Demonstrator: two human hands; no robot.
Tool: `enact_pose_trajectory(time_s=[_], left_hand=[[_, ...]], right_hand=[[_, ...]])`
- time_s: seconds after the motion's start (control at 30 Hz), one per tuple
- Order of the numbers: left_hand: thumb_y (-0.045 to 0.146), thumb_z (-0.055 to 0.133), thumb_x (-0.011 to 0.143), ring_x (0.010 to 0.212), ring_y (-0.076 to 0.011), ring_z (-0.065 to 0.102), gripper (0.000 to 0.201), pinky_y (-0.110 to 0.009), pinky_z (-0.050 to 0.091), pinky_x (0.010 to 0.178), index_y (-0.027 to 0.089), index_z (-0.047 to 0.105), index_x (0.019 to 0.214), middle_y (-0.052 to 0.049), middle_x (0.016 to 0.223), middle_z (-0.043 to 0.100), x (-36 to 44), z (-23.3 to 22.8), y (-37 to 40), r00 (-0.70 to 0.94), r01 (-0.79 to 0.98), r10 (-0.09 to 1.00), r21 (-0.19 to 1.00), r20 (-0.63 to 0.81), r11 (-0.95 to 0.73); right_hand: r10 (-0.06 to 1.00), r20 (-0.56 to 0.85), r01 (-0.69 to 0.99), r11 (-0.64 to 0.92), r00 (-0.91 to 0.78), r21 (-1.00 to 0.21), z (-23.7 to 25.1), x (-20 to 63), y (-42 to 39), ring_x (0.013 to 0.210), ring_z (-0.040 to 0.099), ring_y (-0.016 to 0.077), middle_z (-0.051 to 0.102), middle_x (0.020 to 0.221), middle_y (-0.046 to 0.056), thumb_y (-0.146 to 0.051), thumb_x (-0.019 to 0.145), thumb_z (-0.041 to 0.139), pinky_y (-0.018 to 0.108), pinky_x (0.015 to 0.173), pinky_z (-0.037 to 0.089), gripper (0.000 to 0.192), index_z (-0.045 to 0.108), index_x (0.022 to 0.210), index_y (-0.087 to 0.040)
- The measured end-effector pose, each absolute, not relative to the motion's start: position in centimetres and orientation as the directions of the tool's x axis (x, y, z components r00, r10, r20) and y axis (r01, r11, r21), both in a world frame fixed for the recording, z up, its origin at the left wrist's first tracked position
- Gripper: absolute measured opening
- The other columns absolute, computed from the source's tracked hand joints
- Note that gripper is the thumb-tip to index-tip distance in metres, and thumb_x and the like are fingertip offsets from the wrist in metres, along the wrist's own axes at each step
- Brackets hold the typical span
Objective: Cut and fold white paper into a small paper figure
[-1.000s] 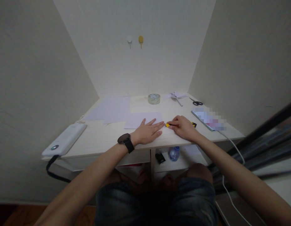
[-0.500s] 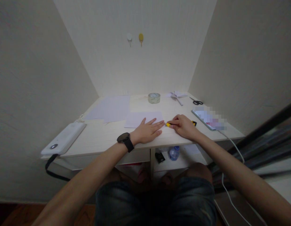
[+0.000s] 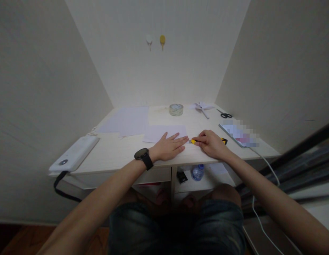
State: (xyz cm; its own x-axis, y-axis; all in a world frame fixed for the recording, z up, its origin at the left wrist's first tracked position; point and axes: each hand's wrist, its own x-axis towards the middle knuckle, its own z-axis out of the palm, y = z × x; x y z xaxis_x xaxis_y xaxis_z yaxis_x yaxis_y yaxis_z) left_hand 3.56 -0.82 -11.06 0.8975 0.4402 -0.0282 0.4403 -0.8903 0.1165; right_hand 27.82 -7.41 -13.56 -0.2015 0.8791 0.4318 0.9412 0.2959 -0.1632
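Note:
My left hand (image 3: 171, 146) lies flat with fingers spread over the near right part of a sheet of white paper (image 3: 157, 133). A dark watch is on that wrist. Just right of the paper, my right hand (image 3: 211, 144) is closed around a yellow and black utility knife (image 3: 193, 141). The knife's blade points left, close to my left fingertips and the paper's right edge. Its rear end (image 3: 224, 141) sticks out on the far side of my right hand. Whether the blade touches the paper I cannot tell.
More white sheets (image 3: 132, 120) lie at the back left. A tape roll (image 3: 176, 110), a paper pinwheel (image 3: 202, 108) and scissors (image 3: 225, 115) are along the back. A cabled tablet-like device (image 3: 237, 135) is at right, a white device (image 3: 74, 154) at left. A bottle (image 3: 198, 172) stands below.
The knife in my right hand has shifted slightly to the right, away from the paper's edge. My left hand stays flat on the sheet. The whole view has moved a little.

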Motion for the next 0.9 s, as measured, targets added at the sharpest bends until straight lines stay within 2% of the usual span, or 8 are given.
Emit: enact_pose_trajectory(time_s=[0.3, 0.53, 0.77, 0.9], left_hand=[[0.050, 0.012, 0.102, 0.152, -0.0274, 0.014, 0.058, -0.065, 0.005, 0.117, 0.033, 0.014, 0.158, 0.003, 0.163, 0.021, 3.5, -11.1, -0.9, 0.904, 0.427, 0.428, 0.120, -0.019, -0.896], [0.049, 0.013, 0.103, 0.152, -0.0265, 0.015, 0.057, -0.063, 0.005, 0.118, 0.035, 0.014, 0.158, 0.003, 0.163, 0.021, 3.5, -11.2, -0.8, 0.908, 0.418, 0.419, 0.109, -0.015, -0.902], [0.050, 0.014, 0.103, 0.152, -0.0255, 0.014, 0.057, -0.063, 0.005, 0.118, 0.034, 0.014, 0.158, 0.003, 0.163, 0.021, 3.7, -11.1, -0.6, 0.906, 0.423, 0.423, 0.130, -0.034, -0.897], [0.052, 0.017, 0.102, 0.152, -0.0251, 0.012, 0.060, -0.059, 0.006, 0.120, 0.029, 0.016, 0.158, 0.001, 0.164, 0.018, 3.3, -10.9, -0.4, 0.910, 0.414, 0.414, 0.156, -0.036, -0.897]], right_hand=[[0.870, 0.438, 0.922, 0.335, -0.224, -0.193, -13.5, 28.5, -7.3, 0.089, 0.058, 0.0250, 0.066, 0.094, 0.011, -0.029, 0.091, 0.060, 0.037, 0.081, 0.046, 0.027, 0.077, 0.112, -0.026], [0.880, 0.386, 0.889, 0.386, -0.276, -0.245, -13.2, 29.6, -6.5, 0.089, 0.059, 0.0243, 0.068, 0.095, 0.011, -0.031, 0.090, 0.061, 0.037, 0.081, 0.048, 0.027, 0.078, 0.110, -0.026], [0.878, 0.373, 0.872, 0.411, -0.300, -0.265, -13.2, 30.3, -5.5, 0.089, 0.060, 0.0235, 0.068, 0.096, 0.009, -0.028, 0.088, 0.063, 0.036, 0.082, 0.048, 0.027, 0.078, 0.110, -0.025], [0.881, 0.378, 0.880, 0.397, -0.286, -0.261, -13.3, 30.2, -5.6, 0.088, 0.059, 0.0233, 0.068, 0.095, 0.010, -0.027, 0.089, 0.061, 0.036, 0.082, 0.048, 0.027, 0.078, 0.110, -0.023]])
